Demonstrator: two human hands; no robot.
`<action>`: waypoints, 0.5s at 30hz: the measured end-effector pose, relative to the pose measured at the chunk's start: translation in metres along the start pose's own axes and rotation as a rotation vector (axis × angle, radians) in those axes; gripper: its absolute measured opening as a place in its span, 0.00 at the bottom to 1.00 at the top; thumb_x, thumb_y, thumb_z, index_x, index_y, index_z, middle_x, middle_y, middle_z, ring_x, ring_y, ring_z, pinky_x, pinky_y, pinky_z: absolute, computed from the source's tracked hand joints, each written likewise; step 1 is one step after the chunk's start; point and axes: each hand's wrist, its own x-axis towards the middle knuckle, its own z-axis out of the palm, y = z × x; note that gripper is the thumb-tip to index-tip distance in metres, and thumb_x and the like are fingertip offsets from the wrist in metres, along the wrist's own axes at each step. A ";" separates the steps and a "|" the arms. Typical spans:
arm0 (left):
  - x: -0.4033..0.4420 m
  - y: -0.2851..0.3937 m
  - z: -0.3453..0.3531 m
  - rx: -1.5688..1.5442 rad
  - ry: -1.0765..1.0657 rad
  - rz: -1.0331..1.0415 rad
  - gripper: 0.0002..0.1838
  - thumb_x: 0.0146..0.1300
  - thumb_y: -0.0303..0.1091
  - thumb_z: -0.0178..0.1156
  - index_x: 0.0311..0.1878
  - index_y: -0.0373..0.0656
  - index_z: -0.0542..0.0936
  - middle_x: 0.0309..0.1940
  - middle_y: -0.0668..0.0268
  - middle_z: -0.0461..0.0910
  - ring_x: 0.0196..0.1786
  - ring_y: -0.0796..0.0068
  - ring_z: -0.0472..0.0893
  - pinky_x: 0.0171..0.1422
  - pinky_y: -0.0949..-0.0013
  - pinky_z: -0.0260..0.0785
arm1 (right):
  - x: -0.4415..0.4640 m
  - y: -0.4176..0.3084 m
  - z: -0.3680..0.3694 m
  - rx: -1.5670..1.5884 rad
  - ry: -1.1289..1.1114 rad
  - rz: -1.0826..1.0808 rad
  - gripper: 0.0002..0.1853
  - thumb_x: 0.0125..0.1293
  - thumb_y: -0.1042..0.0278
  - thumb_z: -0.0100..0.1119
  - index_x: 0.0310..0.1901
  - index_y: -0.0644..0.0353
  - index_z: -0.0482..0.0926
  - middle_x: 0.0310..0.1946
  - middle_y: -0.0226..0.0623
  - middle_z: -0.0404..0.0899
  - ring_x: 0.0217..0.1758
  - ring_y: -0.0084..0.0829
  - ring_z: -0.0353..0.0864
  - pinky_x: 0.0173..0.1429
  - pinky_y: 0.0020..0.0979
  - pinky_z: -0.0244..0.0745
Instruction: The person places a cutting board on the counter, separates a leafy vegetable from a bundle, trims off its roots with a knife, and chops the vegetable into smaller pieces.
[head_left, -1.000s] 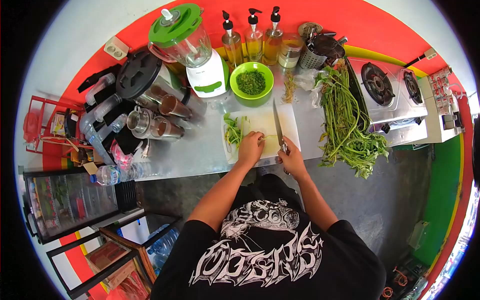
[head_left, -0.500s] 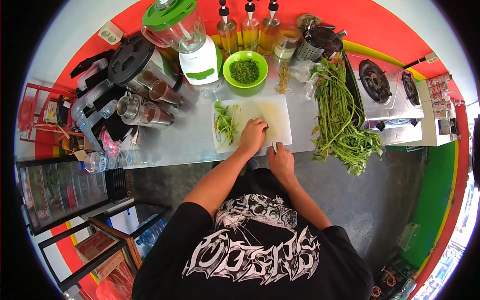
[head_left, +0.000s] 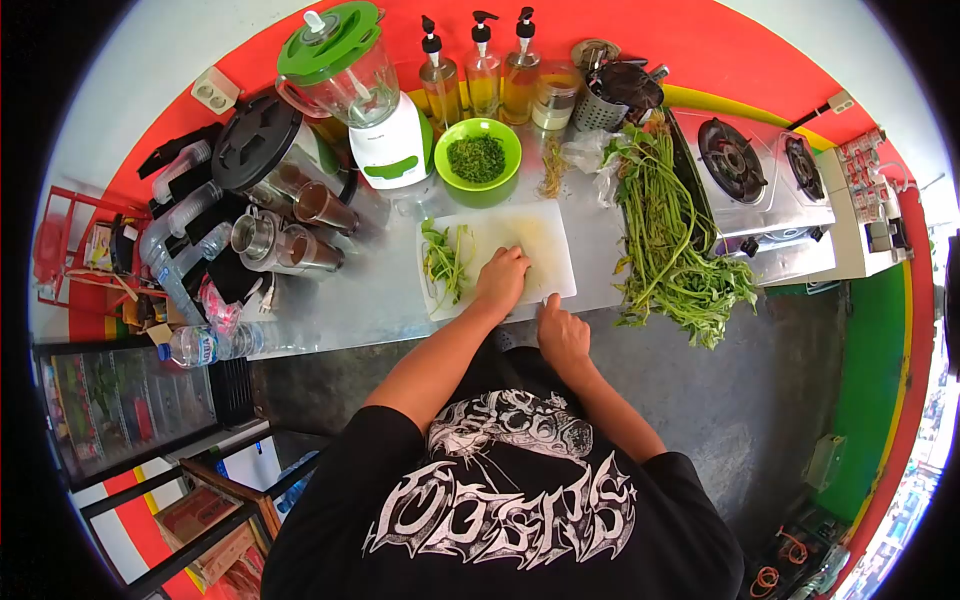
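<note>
A white cutting board point(head_left: 548, 232) lies at the front edge of the metal counter. My left hand point(head_left: 503, 278) rests on it with fingers curled and pressed together; whatever sits beneath the fingertips is too small to make out. Loose green leafy stems point(head_left: 446, 258) lie on the board to the left of that hand. My right hand point(head_left: 564, 335) is closed at the board's near edge, around what looks like a knife point(head_left: 546, 300), of which only a small pale piece shows. Beyond the board stands a green bowl point(head_left: 478, 190) holding finely chopped greens point(head_left: 477, 159).
A large bunch of leafy stalks point(head_left: 668, 230) hangs over the counter's edge on the right, beside a gas stove point(head_left: 760, 190). Behind stand a blender point(head_left: 388, 140) and pump bottles point(head_left: 482, 85). Steel shakers point(head_left: 300, 248) and a water bottle point(head_left: 205, 345) are at left.
The view has tilted slightly, so the counter and its things sit a little lower and further left. Both hands keep nearly the same place at the board; less of the knife shows.
</note>
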 end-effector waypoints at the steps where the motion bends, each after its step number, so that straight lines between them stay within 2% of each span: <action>1: -0.001 0.000 -0.001 0.019 -0.023 0.011 0.11 0.59 0.24 0.57 0.40 0.43 0.87 0.40 0.65 0.80 0.49 0.60 0.80 0.51 0.59 0.80 | -0.001 0.001 0.000 -0.001 -0.009 -0.011 0.14 0.77 0.56 0.48 0.44 0.61 0.66 0.24 0.51 0.84 0.29 0.53 0.87 0.35 0.52 0.80; 3: -0.005 0.000 -0.001 0.053 0.002 0.050 0.11 0.59 0.25 0.57 0.41 0.43 0.86 0.41 0.65 0.80 0.49 0.61 0.80 0.51 0.60 0.80 | 0.000 0.005 0.010 -0.122 0.062 -0.057 0.10 0.74 0.61 0.51 0.43 0.59 0.68 0.21 0.43 0.83 0.26 0.46 0.87 0.29 0.44 0.82; 9: -0.007 -0.002 0.001 0.064 -0.003 0.052 0.09 0.55 0.23 0.60 0.38 0.43 0.85 0.38 0.65 0.79 0.47 0.60 0.80 0.49 0.59 0.79 | 0.018 0.004 0.021 -0.090 0.100 -0.062 0.10 0.73 0.62 0.52 0.44 0.60 0.68 0.21 0.44 0.84 0.27 0.46 0.88 0.30 0.43 0.83; 13: -0.008 -0.003 0.003 0.051 0.008 0.024 0.08 0.56 0.24 0.59 0.37 0.43 0.85 0.38 0.66 0.79 0.46 0.61 0.81 0.47 0.59 0.79 | 0.015 -0.002 0.008 -0.130 0.118 -0.091 0.10 0.74 0.62 0.52 0.44 0.60 0.68 0.22 0.44 0.84 0.27 0.45 0.88 0.31 0.43 0.84; 15: -0.009 -0.002 0.003 0.043 0.017 0.023 0.08 0.57 0.24 0.58 0.37 0.43 0.85 0.38 0.65 0.79 0.46 0.61 0.81 0.48 0.59 0.79 | 0.011 -0.004 0.003 -0.046 -0.014 -0.025 0.14 0.76 0.59 0.50 0.46 0.62 0.66 0.27 0.51 0.85 0.33 0.53 0.88 0.37 0.50 0.82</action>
